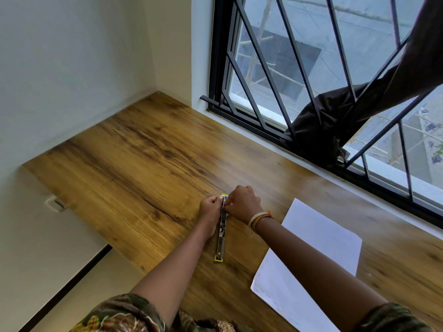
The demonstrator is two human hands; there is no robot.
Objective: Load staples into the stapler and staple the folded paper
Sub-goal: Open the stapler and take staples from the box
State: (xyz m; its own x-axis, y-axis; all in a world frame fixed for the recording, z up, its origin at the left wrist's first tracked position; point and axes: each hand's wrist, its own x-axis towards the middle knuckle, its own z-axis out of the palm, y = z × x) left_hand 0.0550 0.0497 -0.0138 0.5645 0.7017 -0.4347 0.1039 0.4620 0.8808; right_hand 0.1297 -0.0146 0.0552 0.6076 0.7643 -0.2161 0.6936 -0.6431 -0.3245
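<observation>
**Stapler Lying Open Between Both Hands**

While both forearms are stretched forward over the wooden desk (pixel 134 144), patterned sleeves (pixel 124 315) are seen nearest, at the elbows. Just to the right of the right forearm, a white sheet of paper (pixel 311 255) is laid flat on the desk, untouched by either hand; whether it is folded cannot be told. Thread bands (pixel 257 219) are worn on the right wrist.

Between the two hands the stapler (pixel 221 232) is laid opened out lengthwise, one yellow-tipped end pointing back toward the person and the other yellow end held up by the fingers. The left hand (pixel 209 212) is curled against the stapler's left side, gripping it near the far end. The right hand (pixel 243 203) is closed over the same far end from the right, its fingertips pinched at the top of the stapler; what is pinched there is too small to be made out.

Beyond the hands, bare desk is followed by a white corner wall (pixel 72 68) to the left. To the right and farther off, a barred window (pixel 311 75) is seen, with dark cloth (pixel 335 121) pushed through its bars.
</observation>
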